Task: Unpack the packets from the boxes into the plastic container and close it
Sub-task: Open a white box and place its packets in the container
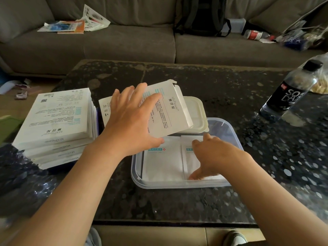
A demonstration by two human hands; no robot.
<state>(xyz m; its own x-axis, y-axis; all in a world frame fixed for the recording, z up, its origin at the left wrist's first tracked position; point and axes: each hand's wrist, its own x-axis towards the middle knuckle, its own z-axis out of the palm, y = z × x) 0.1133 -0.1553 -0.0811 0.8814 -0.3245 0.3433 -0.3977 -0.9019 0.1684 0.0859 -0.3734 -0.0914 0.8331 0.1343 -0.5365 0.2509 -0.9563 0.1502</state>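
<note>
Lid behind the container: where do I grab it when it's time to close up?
I'd pinch the lid by its right rim, coming in from the right. It lies flat behind the container, and its raised lip is bare on that side, while the box held in the left hand covers its left part.

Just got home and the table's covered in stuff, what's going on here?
A person is unpacking white boxes at the table. Their left hand grips an opened box, tilted above the plastic container, while the right hand rests on white packets lying flat inside it. The lid sits behind the container, not yet on. A stack of boxes waits at the left.
</note>
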